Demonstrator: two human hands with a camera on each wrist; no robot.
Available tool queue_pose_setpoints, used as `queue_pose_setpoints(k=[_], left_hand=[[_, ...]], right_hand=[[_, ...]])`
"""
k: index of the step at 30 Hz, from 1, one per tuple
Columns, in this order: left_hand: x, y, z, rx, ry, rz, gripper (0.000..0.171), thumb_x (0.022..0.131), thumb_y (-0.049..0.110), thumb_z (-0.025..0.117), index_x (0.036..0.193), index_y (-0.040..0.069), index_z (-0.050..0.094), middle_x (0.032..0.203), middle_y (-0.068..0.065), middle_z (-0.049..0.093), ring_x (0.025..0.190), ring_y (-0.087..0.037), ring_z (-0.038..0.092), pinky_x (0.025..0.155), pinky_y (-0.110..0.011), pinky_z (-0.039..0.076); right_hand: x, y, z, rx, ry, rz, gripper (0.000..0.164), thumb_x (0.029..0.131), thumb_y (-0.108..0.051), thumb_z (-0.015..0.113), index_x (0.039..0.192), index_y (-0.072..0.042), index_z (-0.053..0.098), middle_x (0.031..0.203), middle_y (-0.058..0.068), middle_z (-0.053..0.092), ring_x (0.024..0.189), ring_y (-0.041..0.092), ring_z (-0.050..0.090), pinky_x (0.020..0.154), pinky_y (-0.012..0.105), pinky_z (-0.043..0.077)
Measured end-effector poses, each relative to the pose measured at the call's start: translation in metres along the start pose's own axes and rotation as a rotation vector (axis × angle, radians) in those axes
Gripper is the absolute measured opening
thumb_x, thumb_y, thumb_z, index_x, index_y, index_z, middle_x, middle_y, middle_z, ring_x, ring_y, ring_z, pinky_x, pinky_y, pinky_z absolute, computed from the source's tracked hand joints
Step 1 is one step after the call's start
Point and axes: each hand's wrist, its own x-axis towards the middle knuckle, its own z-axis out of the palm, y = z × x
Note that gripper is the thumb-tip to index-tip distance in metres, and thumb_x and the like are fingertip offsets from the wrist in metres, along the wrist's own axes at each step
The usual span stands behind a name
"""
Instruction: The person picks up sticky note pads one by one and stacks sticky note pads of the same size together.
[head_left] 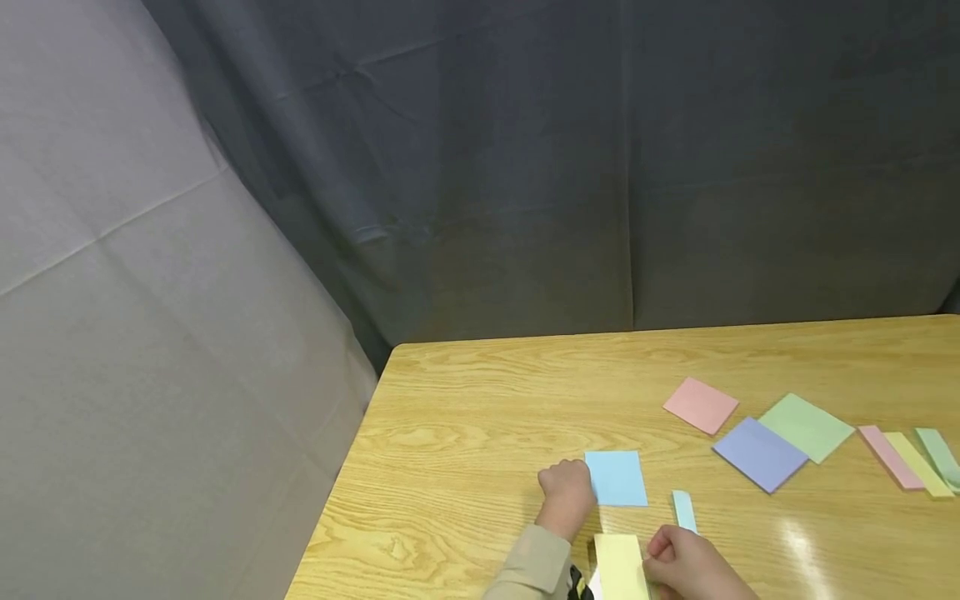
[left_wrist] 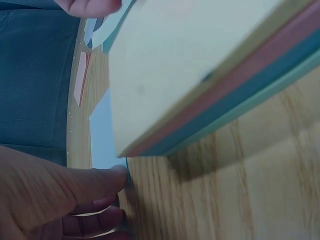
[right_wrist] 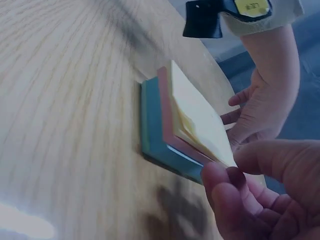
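A light-blue square sticky note pad [head_left: 617, 479] lies flat on the table. My left hand [head_left: 567, 493] is at its left edge; in the left wrist view the thumb [left_wrist: 107, 179] and curled fingers pinch that edge. Nearer to me sits a stack of sticky note pads [right_wrist: 162, 117], with yellow on top and pink, blue and green layers below. At the near right corner of the stack, my right hand [head_left: 693, 565] pinches the edge of the top yellow sheet [right_wrist: 197, 112] between thumb and forefinger. That sheet looks slightly bowed.
Beyond my right hand lies a narrow pale-blue strip pad [head_left: 684, 510]. Pink [head_left: 701, 406], purple [head_left: 760, 454] and green [head_left: 807, 427] square pads lie to the right, the last two overlapping. Narrow pink [head_left: 891, 457], yellow [head_left: 919, 465] and green [head_left: 937, 457] strips are farther right.
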Motion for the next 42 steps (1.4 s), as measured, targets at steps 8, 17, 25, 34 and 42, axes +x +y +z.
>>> queue_pose_setpoints(k=[8, 17, 25, 34, 42], left_hand=[[-0.002, -0.003, -0.003, 0.003, 0.008, -0.008, 0.030, 0.084, 0.029, 0.061, 0.059, 0.016, 0.053, 0.051, 0.002, 0.040, 0.045, -0.012, 0.031, 0.052, -0.025, 0.029], [-0.002, -0.003, -0.004, -0.001, -0.005, -0.007, 0.031, 0.084, 0.029, 0.061, 0.058, 0.017, 0.052, 0.049, 0.003, 0.040, 0.045, -0.012, 0.031, 0.052, -0.025, 0.032], [0.001, -0.001, 0.000, -0.002, -0.008, -0.006, 0.032, 0.083, 0.031, 0.062, 0.056, 0.016, 0.052, 0.050, 0.003, 0.042, 0.045, -0.012, 0.034, 0.053, -0.026, 0.034], [0.002, 0.000, 0.002, 0.006, 0.003, -0.005, 0.034, 0.083, 0.032, 0.062, 0.055, 0.016, 0.051, 0.049, 0.003, 0.041, 0.044, -0.012, 0.034, 0.052, -0.026, 0.033], [0.003, 0.001, 0.004, -0.013, 0.019, -0.006, 0.032, 0.083, 0.032, 0.062, 0.057, 0.017, 0.052, 0.050, 0.003, 0.041, 0.045, -0.012, 0.036, 0.053, -0.027, 0.034]], right_hand=[[-0.003, -0.006, -0.024, 0.017, -0.047, 0.020, 0.016, 0.085, -0.012, 0.055, 0.088, 0.002, 0.050, 0.068, 0.005, 0.051, 0.057, 0.018, 0.050, 0.047, 0.027, 0.041], [-0.003, -0.003, -0.062, -0.016, 0.051, 0.047, 0.024, 0.086, -0.009, 0.053, 0.101, 0.010, 0.052, 0.072, 0.002, 0.059, 0.061, 0.019, 0.056, 0.047, 0.033, 0.046], [-0.004, 0.008, -0.096, -0.056, 0.129, 0.079, 0.025, 0.087, -0.011, 0.052, 0.102, 0.009, 0.049, 0.074, 0.003, 0.058, 0.065, 0.019, 0.057, 0.050, 0.035, 0.046], [-0.006, 0.022, -0.125, -0.197, 0.203, 0.038, 0.026, 0.087, -0.012, 0.053, 0.101, 0.010, 0.050, 0.076, 0.002, 0.058, 0.061, 0.014, 0.054, 0.050, 0.029, 0.045], [-0.002, 0.034, -0.147, -0.316, 0.294, -0.019, 0.027, 0.084, -0.011, 0.056, 0.097, 0.012, 0.051, 0.074, 0.001, 0.056, 0.053, 0.011, 0.049, 0.049, 0.025, 0.043]])
